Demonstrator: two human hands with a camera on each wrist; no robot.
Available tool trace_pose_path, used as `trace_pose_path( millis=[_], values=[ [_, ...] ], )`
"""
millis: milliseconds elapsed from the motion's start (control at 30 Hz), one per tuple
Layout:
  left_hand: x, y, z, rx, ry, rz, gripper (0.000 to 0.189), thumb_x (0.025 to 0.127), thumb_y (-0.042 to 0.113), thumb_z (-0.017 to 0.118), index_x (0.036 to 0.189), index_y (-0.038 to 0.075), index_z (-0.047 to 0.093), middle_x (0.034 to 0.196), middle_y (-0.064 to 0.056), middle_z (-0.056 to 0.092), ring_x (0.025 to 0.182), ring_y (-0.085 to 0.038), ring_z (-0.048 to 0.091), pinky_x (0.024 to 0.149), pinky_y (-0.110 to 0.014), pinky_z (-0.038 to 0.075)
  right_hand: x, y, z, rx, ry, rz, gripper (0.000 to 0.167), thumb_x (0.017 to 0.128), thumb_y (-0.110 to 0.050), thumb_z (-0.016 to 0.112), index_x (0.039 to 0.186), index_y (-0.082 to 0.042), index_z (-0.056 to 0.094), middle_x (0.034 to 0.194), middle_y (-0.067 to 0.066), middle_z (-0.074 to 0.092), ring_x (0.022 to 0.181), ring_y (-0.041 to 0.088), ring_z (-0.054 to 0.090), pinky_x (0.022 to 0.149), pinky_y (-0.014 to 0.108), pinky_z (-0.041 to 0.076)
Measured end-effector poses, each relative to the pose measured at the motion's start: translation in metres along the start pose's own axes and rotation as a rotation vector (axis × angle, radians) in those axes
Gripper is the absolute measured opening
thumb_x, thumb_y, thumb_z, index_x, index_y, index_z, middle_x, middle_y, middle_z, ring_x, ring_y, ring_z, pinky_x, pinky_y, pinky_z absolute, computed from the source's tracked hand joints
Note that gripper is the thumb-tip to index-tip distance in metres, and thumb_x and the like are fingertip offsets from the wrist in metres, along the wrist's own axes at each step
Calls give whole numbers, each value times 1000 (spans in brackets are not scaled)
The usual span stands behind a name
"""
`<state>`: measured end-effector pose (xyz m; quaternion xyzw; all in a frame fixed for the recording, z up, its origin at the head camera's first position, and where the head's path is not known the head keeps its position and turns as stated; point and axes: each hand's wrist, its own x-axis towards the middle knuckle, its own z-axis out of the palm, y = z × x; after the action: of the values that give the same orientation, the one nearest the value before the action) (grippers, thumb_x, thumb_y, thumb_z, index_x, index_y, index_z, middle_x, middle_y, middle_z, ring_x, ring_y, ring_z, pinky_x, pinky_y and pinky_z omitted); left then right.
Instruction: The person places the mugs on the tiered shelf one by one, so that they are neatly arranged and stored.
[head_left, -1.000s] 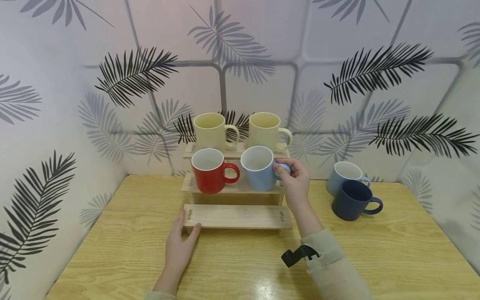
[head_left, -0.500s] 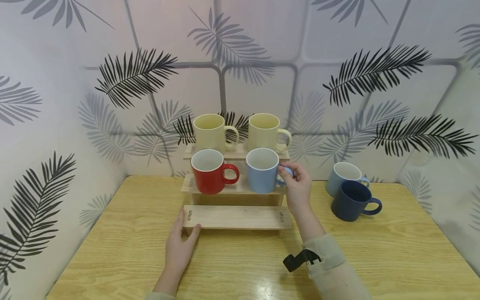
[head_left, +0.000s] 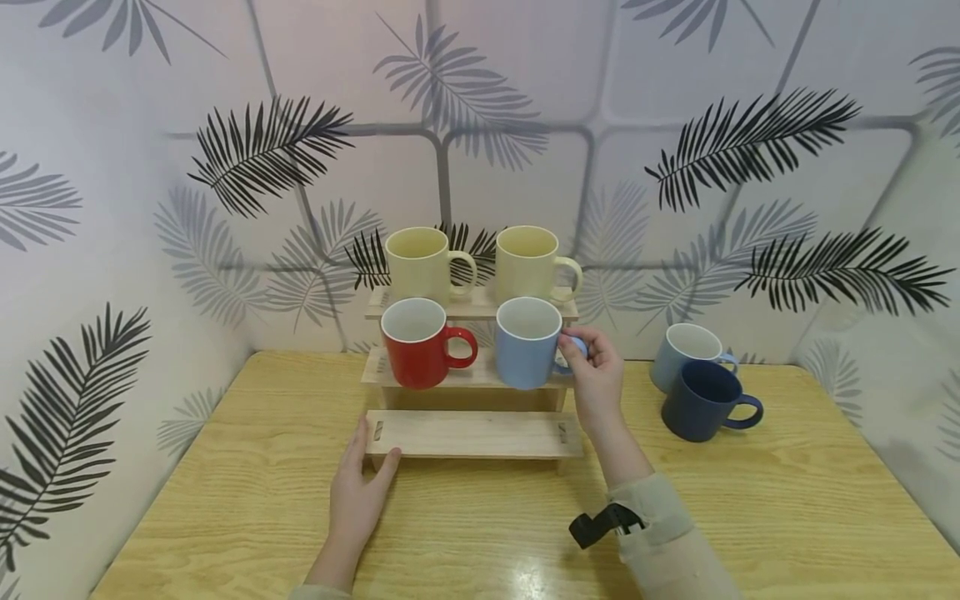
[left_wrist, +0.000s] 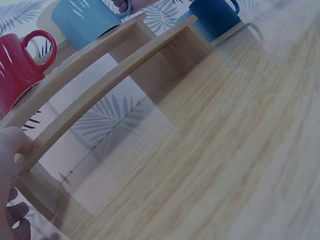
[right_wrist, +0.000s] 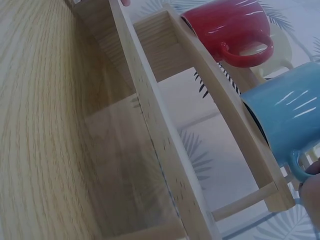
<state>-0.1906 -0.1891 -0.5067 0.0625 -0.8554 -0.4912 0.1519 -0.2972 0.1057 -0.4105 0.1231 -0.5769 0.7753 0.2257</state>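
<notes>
The right hand (head_left: 597, 375) pinches the handle of a light blue mug (head_left: 525, 358) between thumb and fingers, a sideways hold that probably lets the mug stay upright. Its base appears to rest on the middle tier of a pale wooden rack (head_left: 468, 433), at centre frame. The left hand (head_left: 357, 496) grips the rack's lowest board at its left end, thumb at the front, likely to steady it. Just left of the blue mug stands a glossy red mug (head_left: 416, 358); two cream mugs (head_left: 417, 279) sit behind on the top tier, all handles turned frame-right. Right of centre, a second pale blue mug (head_left: 669, 358) and a navy mug (head_left: 697, 404) stand on the wood-grained table (head_left: 465, 533).
</notes>
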Motion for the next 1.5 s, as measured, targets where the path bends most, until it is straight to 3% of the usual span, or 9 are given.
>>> trace_pose_path(
  millis=[167,367,500,633,733,933,1200,1367,1500],
  values=[
    [-1,1,0,2,-2,-4,78,93,43,60,152,7,23,154,-15,24,141,-35,20,114,-50,18,-2,-6,-4,-95,-60,31,21,91,-2,63,106,11,55,95,-1,61,87,10,53,74,18,45],
    [-1,1,0,3,-4,-8,78,93,42,60,152,7,23,154,-16,24,141,-36,20,114,-50,18,-3,-12,-15,-248,-185,86,31,93,-5,61,120,6,52,107,4,57,97,13,51,81,19,44],
    [0,1,0,2,-5,-6,78,93,42,60,152,7,23,154,-17,24,141,-36,20,114,-51,18,-7,-24,-21,-356,-274,92,35,93,-4,61,125,5,50,118,20,54,109,26,50,89,28,43],
    [-1,1,-1,-3,-4,-3,79,93,42,61,152,6,23,154,-18,24,141,-36,20,114,-51,17,-13,-32,-27,-441,-364,49,42,92,-1,61,130,9,45,126,31,49,118,42,45,99,49,40],
    [-1,2,-1,-7,-6,-3,79,93,42,61,152,6,23,154,-18,24,141,-36,19,114,-51,17,-14,-25,-39,-479,-404,45,46,93,-5,61,134,7,42,129,29,48,121,42,43,101,57,35],
    [-1,2,-1,-4,-11,-8,79,93,43,60,152,7,22,154,-17,23,141,-36,19,114,-51,17,-14,-17,-62,-591,-437,50,49,95,-16,62,136,3,43,132,23,48,123,37,42,102,57,35],
    [-1,3,-1,-7,-14,-9,78,93,41,60,152,7,21,155,-18,22,141,-36,19,114,-51,17,-19,-30,-90,-887,-476,-62,46,93,-22,65,131,-1,52,130,18,52,120,38,46,97,55,40],
    [-2,3,-2,-15,-14,-9,78,93,40,61,152,7,22,155,-18,22,141,-36,19,114,-50,17,-23,-31,-107,-1019,-471,-206,41,89,-16,69,123,1,56,122,19,57,116,39,47,94,57,39],
    [-2,3,-2,-13,-15,-7,78,93,41,61,152,7,22,155,-16,22,142,-35,18,114,-51,17,-25,-31,-120,-1056,-463,-338,41,81,-7,75,117,3,59,116,20,59,111,41,49,91,59,37]
  ],
)
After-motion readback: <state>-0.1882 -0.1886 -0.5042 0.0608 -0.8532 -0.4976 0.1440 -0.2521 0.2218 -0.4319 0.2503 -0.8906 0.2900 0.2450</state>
